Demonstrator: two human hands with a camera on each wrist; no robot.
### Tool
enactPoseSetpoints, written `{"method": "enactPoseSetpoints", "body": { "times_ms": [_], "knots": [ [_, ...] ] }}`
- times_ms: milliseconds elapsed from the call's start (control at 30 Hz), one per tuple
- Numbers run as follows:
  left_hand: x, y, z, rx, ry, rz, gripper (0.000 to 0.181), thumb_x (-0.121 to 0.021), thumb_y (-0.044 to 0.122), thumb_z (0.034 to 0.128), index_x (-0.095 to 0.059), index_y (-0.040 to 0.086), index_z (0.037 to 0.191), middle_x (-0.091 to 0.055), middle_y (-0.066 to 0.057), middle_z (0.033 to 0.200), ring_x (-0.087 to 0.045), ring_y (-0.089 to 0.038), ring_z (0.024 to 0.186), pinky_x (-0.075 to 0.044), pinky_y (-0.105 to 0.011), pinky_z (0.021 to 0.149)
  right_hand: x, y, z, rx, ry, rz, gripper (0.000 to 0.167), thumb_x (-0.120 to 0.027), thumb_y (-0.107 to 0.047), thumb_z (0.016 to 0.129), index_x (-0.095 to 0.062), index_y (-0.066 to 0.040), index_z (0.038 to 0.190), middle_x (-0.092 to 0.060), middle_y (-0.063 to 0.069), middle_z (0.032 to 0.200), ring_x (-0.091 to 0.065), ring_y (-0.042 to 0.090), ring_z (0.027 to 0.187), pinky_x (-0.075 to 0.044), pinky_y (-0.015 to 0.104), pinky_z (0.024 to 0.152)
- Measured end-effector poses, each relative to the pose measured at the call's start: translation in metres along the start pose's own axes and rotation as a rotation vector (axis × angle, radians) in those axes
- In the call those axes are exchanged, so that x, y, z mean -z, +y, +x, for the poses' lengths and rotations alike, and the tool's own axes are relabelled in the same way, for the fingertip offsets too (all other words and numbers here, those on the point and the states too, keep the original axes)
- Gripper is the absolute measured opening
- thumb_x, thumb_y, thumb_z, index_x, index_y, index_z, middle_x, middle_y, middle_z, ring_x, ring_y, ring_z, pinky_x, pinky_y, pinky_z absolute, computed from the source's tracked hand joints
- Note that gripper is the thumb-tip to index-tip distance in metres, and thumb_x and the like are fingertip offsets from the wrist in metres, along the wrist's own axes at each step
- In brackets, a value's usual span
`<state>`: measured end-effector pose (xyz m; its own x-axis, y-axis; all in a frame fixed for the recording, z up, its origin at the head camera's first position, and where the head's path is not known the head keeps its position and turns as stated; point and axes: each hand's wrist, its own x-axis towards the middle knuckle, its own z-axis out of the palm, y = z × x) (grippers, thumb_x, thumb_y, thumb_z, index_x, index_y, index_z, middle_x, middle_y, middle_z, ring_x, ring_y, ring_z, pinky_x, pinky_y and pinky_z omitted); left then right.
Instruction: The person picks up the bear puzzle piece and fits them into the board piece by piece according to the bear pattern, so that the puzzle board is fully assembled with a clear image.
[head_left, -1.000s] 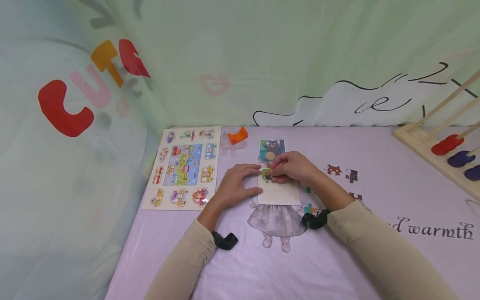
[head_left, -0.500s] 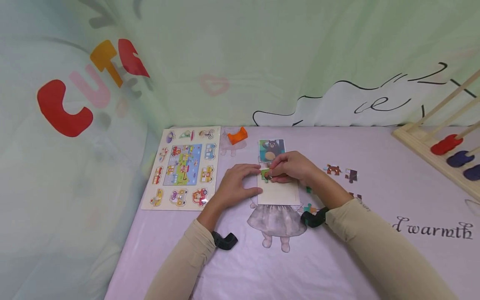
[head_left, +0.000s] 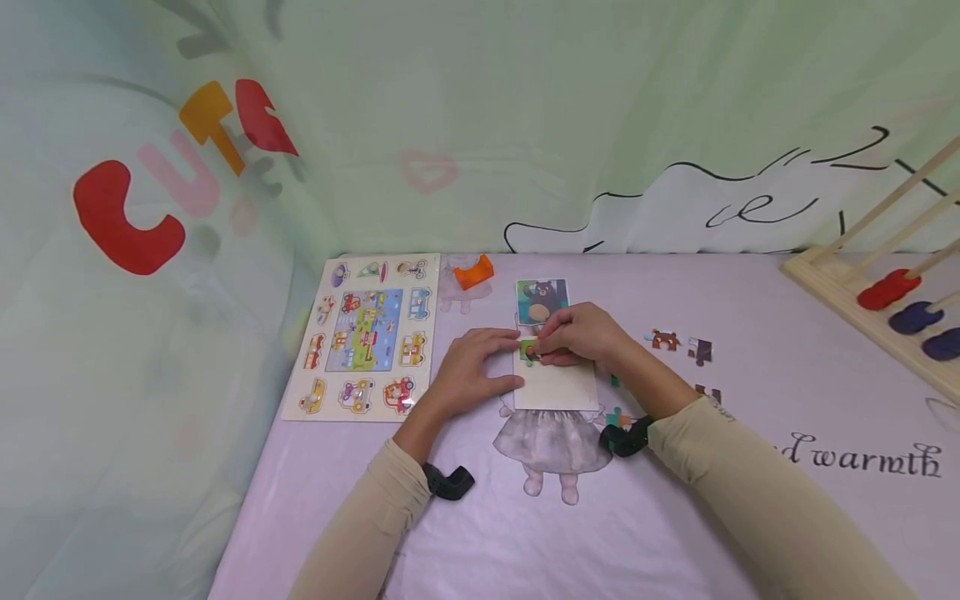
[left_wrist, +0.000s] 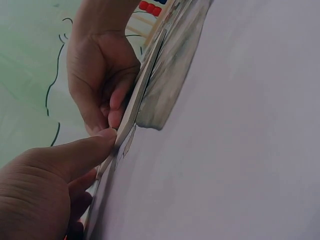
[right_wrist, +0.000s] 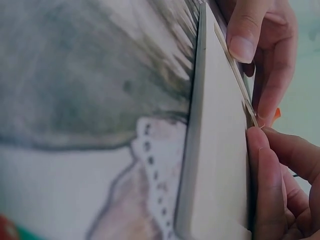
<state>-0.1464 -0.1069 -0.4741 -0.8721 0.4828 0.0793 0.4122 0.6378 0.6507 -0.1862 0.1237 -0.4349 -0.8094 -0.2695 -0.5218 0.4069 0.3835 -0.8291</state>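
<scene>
A pale wooden puzzle tray (head_left: 557,390) lies in the middle of the table. A jigsaw piece (head_left: 527,351), green with some brown, is at its top left corner, pinched by my right hand (head_left: 581,335), whose fingertips hide part of it. My left hand (head_left: 474,367) rests along the tray's left edge, thumb and extended fingers touching it; in the left wrist view the left thumb (left_wrist: 90,150) lies against that edge, close to the right fingertips. Behind the tray is a picture card of a bear (head_left: 542,302). From the right wrist, the tray (right_wrist: 215,135) appears side-on.
Loose jigsaw pieces (head_left: 664,339) are scattered to the right, some partly under my right forearm. A vehicle peg puzzle (head_left: 360,333) lies at left, with an orange curved block (head_left: 474,272) beyond it. A wooden abacus frame (head_left: 832,275) stands at far right; a curtain closes the back.
The green piece shifts very slightly at the tray's top left corner under my right fingertips. Both hands otherwise stay almost where they were.
</scene>
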Motion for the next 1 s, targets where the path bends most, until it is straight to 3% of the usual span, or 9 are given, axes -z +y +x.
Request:
{"method": "enactPoseSetpoints", "body": {
  "times_ms": [367,567,767,1000],
  "knots": [
    [0.001,0.0,0.0,-0.001,-0.001,-0.002,0.055,-0.08,0.039,0.0861,-0.066,0.017,0.135,-0.058,0.006,0.148,-0.046,-0.019,0.142,-0.03,-0.05,0.119,-0.001,-0.001,0.001,-0.011,0.022,-0.04,0.023,-0.08,-0.012,0.087,-0.068,-0.001,0.103,-0.076,0.003,0.082,-0.072,0.01,0.067,-0.057,0.022,0.064],
    [0.0,0.0,0.001,0.005,-0.009,0.005,0.055,-0.079,0.04,0.0865,-0.066,0.018,0.135,-0.057,0.007,0.149,-0.045,-0.017,0.143,-0.03,-0.049,0.12,-0.003,-0.002,-0.002,-0.003,0.068,-0.13,0.022,-0.082,-0.015,0.086,-0.068,-0.003,0.1,-0.073,0.003,0.08,-0.071,0.01,0.065,-0.056,0.021,0.063],
    [0.0,0.002,0.0,0.009,-0.015,-0.007,0.054,-0.079,0.039,0.0868,-0.066,0.018,0.135,-0.057,0.007,0.148,-0.045,-0.018,0.143,-0.03,-0.049,0.12,-0.007,-0.001,-0.007,0.072,0.102,-0.275,0.026,-0.086,-0.023,0.083,-0.069,-0.006,0.092,-0.071,0.003,0.069,-0.068,0.011,0.058,-0.054,0.022,0.058],
    [0.001,-0.002,0.0,0.023,-0.03,-0.022,0.053,-0.077,0.04,0.0887,-0.065,0.021,0.136,-0.055,0.01,0.15,-0.043,-0.016,0.143,-0.028,-0.049,0.121,-0.006,-0.004,-0.009,0.1,0.077,-0.339,0.023,-0.085,-0.026,0.083,-0.072,-0.008,0.089,-0.071,0.001,0.065,-0.067,0.011,0.057,-0.053,0.024,0.059]
  ]
}}
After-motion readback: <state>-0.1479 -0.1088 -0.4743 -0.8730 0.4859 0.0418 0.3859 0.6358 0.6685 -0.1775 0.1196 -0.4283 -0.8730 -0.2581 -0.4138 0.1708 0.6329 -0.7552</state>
